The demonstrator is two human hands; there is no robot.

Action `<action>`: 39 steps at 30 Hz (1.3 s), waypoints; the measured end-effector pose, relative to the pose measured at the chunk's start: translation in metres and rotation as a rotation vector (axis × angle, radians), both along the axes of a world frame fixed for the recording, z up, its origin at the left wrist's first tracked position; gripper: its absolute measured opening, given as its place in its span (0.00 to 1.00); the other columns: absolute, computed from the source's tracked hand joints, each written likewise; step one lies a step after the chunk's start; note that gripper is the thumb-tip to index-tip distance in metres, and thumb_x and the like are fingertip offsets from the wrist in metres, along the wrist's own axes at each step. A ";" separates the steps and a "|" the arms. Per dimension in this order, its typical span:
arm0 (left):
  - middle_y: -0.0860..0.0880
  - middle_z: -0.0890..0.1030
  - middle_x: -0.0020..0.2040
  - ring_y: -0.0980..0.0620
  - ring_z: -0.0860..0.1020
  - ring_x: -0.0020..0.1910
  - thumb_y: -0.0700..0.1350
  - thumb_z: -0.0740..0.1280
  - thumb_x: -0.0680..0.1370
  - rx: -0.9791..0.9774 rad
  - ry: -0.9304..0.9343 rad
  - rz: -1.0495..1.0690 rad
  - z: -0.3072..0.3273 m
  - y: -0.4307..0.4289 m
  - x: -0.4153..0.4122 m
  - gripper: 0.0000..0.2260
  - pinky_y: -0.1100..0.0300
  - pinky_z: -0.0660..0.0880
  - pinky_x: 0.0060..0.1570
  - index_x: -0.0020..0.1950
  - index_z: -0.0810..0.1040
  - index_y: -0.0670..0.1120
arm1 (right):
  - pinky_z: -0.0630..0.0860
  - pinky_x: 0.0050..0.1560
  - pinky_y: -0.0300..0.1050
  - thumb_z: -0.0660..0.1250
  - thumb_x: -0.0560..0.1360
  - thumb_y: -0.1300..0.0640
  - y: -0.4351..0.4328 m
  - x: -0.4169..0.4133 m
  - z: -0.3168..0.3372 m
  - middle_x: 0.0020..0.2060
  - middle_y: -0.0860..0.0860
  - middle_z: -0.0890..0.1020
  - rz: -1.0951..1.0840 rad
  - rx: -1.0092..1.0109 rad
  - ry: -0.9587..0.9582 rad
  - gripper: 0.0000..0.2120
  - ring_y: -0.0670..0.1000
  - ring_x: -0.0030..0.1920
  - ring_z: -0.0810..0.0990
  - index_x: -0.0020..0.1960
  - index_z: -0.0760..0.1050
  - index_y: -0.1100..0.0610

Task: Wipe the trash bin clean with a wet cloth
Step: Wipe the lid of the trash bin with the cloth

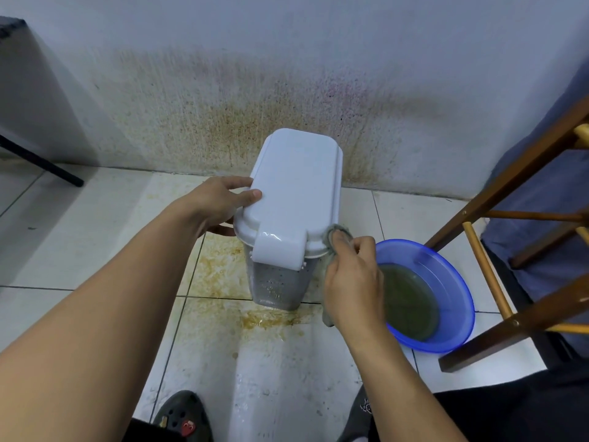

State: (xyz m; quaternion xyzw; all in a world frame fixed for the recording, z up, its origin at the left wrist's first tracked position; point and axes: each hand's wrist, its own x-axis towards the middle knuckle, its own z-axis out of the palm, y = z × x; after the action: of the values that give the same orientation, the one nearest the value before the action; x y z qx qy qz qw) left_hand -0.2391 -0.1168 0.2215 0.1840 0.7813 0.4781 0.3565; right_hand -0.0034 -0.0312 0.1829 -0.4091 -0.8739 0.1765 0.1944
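A pale wall (287, 90) spattered with brown and reddish stains meets a tiled floor (79, 250) smeared with yellow-brown residue. The trash bin (296, 186) stands on the floor near the foot of that wall. It is a narrow white bin with rounded corners, and its glossy lid (302, 167) is closed, with a front flap folded down over the rim. Below the flap the bin's grey front is dotted with dark specks and looks wet.

Of the two hands, the left hand (220, 202) grips the lid's left edge, thumb on top and fingers curled under. The right hand (353, 282) holds a grey cloth (338, 232) and presses it against the rim at the bin's near right corner.

Just right of the bin sits a blue basin (465, 301) holding murky greenish water, and a brown wooden frame (510, 186) crowds in beyond it. Tiles lie open to the bin's left, as far as a black bar (41, 161). A dark shoe (181, 416) shows at the bottom edge. A small white mark on the dark trouser leg (365, 406) is too blurred to read.
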 end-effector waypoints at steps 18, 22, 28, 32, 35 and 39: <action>0.46 0.86 0.58 0.46 0.86 0.47 0.50 0.71 0.82 -0.039 0.083 -0.037 -0.004 0.004 -0.003 0.22 0.50 0.85 0.45 0.75 0.75 0.50 | 0.51 0.26 0.42 0.71 0.62 0.73 -0.006 -0.007 0.026 0.43 0.57 0.76 0.229 0.376 -0.286 0.10 0.56 0.28 0.73 0.41 0.79 0.63; 0.47 0.86 0.57 0.46 0.86 0.47 0.50 0.71 0.82 -0.032 0.082 -0.038 -0.004 0.004 -0.003 0.22 0.50 0.85 0.46 0.75 0.75 0.50 | 0.55 0.25 0.41 0.74 0.60 0.71 -0.003 -0.003 0.020 0.41 0.56 0.76 0.295 0.422 -0.189 0.11 0.54 0.28 0.73 0.40 0.78 0.62; 0.47 0.85 0.60 0.47 0.86 0.50 0.52 0.71 0.82 -0.026 0.089 -0.040 -0.008 0.002 -0.005 0.22 0.48 0.84 0.53 0.75 0.76 0.51 | 0.72 0.28 0.49 0.65 0.74 0.64 0.006 0.005 -0.013 0.51 0.46 0.74 0.311 0.169 0.146 0.15 0.53 0.37 0.75 0.58 0.81 0.53; 0.47 0.85 0.59 0.48 0.86 0.50 0.51 0.71 0.82 0.003 0.071 -0.027 -0.008 0.002 -0.003 0.21 0.50 0.83 0.52 0.75 0.76 0.51 | 0.76 0.29 0.51 0.66 0.74 0.65 0.017 0.016 -0.035 0.51 0.46 0.75 0.380 0.182 0.182 0.16 0.51 0.41 0.76 0.58 0.80 0.51; 0.47 0.85 0.60 0.48 0.86 0.50 0.51 0.71 0.82 0.006 0.060 -0.018 -0.009 0.001 -0.002 0.22 0.50 0.84 0.51 0.75 0.76 0.51 | 0.77 0.31 0.53 0.66 0.74 0.64 0.023 0.024 -0.050 0.49 0.45 0.74 0.248 0.130 0.198 0.15 0.51 0.39 0.76 0.55 0.81 0.49; 0.47 0.86 0.59 0.47 0.86 0.50 0.51 0.71 0.82 0.011 0.051 -0.020 -0.010 0.001 -0.004 0.21 0.49 0.84 0.51 0.75 0.76 0.52 | 0.77 0.31 0.49 0.65 0.72 0.64 0.013 0.017 -0.040 0.48 0.48 0.74 0.186 0.165 0.391 0.16 0.52 0.37 0.76 0.55 0.84 0.50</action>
State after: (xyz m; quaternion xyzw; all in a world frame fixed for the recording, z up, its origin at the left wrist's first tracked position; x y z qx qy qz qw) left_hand -0.2430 -0.1156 0.2118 0.2057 0.7857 0.4740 0.3400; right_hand 0.0139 -0.0183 0.1434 -0.2678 -0.8649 0.1975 0.3758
